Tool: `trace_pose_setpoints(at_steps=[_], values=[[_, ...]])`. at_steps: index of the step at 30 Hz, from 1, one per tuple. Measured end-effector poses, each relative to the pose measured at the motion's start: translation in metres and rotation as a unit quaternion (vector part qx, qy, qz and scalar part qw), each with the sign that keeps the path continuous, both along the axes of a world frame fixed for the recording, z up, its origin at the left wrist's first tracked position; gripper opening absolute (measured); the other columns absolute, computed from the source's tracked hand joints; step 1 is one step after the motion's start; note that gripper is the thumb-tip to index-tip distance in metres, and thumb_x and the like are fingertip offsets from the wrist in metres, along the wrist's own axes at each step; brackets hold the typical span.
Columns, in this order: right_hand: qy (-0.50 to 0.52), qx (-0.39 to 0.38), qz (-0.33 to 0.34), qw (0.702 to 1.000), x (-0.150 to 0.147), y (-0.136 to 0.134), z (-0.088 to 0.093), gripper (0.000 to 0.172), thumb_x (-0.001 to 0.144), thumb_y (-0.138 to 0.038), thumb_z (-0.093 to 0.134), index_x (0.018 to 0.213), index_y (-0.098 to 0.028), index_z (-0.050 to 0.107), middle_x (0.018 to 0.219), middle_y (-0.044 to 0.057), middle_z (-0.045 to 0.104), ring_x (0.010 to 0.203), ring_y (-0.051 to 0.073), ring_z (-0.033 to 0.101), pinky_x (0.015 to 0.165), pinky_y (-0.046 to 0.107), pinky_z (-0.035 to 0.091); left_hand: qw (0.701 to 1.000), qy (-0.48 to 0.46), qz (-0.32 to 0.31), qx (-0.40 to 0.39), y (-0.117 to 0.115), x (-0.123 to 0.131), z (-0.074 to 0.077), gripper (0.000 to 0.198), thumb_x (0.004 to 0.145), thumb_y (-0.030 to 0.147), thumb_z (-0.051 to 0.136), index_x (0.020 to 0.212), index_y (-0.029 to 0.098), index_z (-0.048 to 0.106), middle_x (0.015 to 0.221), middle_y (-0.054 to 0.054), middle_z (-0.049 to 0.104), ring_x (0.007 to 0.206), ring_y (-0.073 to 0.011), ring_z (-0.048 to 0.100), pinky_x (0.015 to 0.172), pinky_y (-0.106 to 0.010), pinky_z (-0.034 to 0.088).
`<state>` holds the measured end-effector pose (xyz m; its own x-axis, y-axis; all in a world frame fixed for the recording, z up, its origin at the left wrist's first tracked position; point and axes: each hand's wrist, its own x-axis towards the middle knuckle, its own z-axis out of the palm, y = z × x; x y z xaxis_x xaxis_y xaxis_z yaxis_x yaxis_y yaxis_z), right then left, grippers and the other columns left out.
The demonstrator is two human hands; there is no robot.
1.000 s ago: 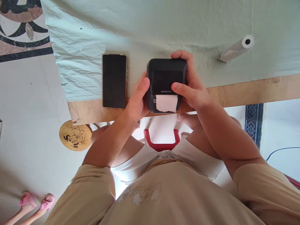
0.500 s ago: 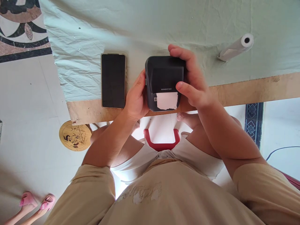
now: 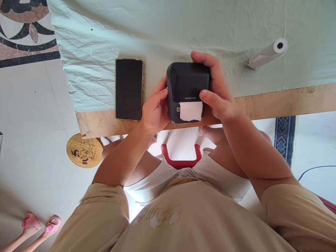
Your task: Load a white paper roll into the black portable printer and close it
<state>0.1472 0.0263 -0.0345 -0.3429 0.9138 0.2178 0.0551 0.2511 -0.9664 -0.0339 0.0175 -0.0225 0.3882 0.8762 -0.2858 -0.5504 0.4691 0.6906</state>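
Observation:
A black label printer (image 3: 187,78) with NIIMBOT lettering is held at the table's front edge. On its lower front sits a white paper patch (image 3: 191,111) with ragged edges. My left hand (image 3: 156,108) grips the printer's left side, its thumb pressed against that side near a small light-coloured spot. Around the right side wraps my right hand (image 3: 219,91), thumb on the front face and fingers reaching over the far right corner. The fingertips behind the printer are hidden. Left of my left hand lies a phone (image 3: 129,89) with a dark screen.
A white paper roll (image 3: 267,53) stands tilted in view at the right on the pale green cloth (image 3: 162,28). Bare wood (image 3: 275,101) runs along the table's front edge. A round panda stool (image 3: 84,150) stands at the left; another person's pink-slippered feet (image 3: 30,221) are at lower left.
My left thumb has shifted and now presses on the printer's side. The printer sits slightly farther right in view, along with a small shift of the whole scene.

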Motion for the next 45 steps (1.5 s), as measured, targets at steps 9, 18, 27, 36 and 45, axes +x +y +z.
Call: trace_pose_setpoints(at_steps=[9,18,27,36,45], values=[[-0.052,0.033,0.01,0.998,0.0,0.001,0.01,0.079,0.07,-0.056,0.061,0.14,-0.036,0.029,0.14,0.002,0.041,0.123,0.027,0.048,0.105,0.046,0.046,0.999,0.004,0.028,-0.033,0.0,0.0,0.003,0.022,0.083,0.019,0.047,0.096,0.027,0.062,0.074,0.002,0.067,0.09,-0.0165,0.065,0.082,-0.029,0.054],[-0.092,0.048,-0.014,0.995,0.003,0.0,0.018,0.076,0.069,-0.048,0.063,0.137,-0.039,0.03,0.147,-0.002,0.032,0.136,0.029,0.034,0.102,0.047,0.046,0.997,-0.05,0.025,-0.045,0.0,0.003,0.009,0.03,0.084,0.036,0.035,0.086,0.021,0.061,0.085,-0.003,0.069,0.121,-0.0219,0.056,0.094,-0.032,0.052],[-0.031,0.154,-0.287,0.945,-0.013,0.013,0.042,0.023,0.086,-0.043,0.056,0.085,-0.025,0.043,0.093,-0.002,0.038,0.049,0.002,0.035,0.044,0.024,0.031,0.997,-0.001,-0.031,0.069,-0.004,0.001,0.0,0.035,0.083,0.046,0.056,0.11,0.023,0.059,0.105,-0.002,0.068,0.134,-0.0219,0.046,0.108,-0.036,0.044],[-0.144,0.224,-0.287,0.92,-0.019,0.011,0.055,0.023,0.076,-0.019,0.057,0.069,-0.022,0.036,0.07,-0.004,0.039,0.05,0.006,0.033,0.047,0.025,0.027,0.994,0.069,-0.025,0.086,-0.006,0.001,-0.001,0.052,0.073,0.06,0.064,0.113,0.028,0.058,0.115,-0.002,0.065,0.138,-0.0245,0.042,0.103,-0.034,0.048],[-0.503,0.167,-0.144,0.835,-0.014,-0.008,0.07,0.018,0.087,-0.029,0.048,0.088,-0.027,0.066,0.093,-0.004,0.071,0.07,0.014,0.061,0.056,0.03,0.031,0.991,0.094,-0.021,0.095,-0.004,-0.001,-0.006,0.071,0.058,0.062,0.074,0.117,0.028,0.056,0.112,-0.003,0.068,0.126,-0.0243,0.054,0.092,-0.031,0.055]])
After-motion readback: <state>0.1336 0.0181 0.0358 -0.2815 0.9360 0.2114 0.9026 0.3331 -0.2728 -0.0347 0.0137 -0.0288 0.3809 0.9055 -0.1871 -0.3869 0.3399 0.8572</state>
